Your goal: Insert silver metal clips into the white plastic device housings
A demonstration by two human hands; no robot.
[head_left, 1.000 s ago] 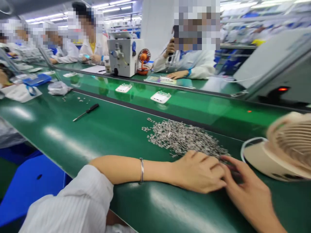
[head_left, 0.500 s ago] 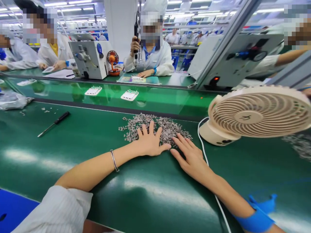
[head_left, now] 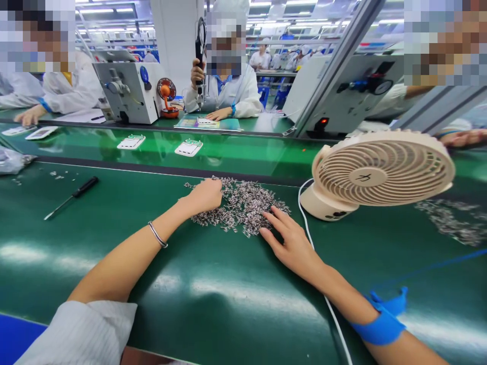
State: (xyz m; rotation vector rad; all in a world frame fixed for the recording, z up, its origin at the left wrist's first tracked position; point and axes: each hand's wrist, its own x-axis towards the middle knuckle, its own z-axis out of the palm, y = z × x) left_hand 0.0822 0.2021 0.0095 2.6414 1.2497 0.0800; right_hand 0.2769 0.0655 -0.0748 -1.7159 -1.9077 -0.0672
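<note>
A flat, loose heap of small silvery metal pieces (head_left: 247,203) is spread over the green tabletop (head_left: 228,319); they look like little springs or clips, too small to tell exactly. My left hand (head_left: 205,195) is at the heap's left side with its fingers curled in and turned down. Whatever it may grip is hidden beneath the knuckles. On the right edge of the heap rests my right hand (head_left: 291,241), its fingers stretched out and apart, fingertips touching the pieces. A blue strap (head_left: 380,324) wraps the right wrist.
A beige fan (head_left: 369,177) stands right of the heap, its white cable (head_left: 315,243) running under my right forearm. A black-handled screwdriver (head_left: 72,196) lies left. Beyond is a green conveyor strip with white parts (head_left: 189,147). More metal pieces (head_left: 452,218) lie far right. Co-workers sit opposite.
My left hand has gone from spread flat on the heap to curled, and moved left. My right hand stays at the right edge. The view has shifted slightly right; a co-worker's hand reaches the conveyor at left.
</note>
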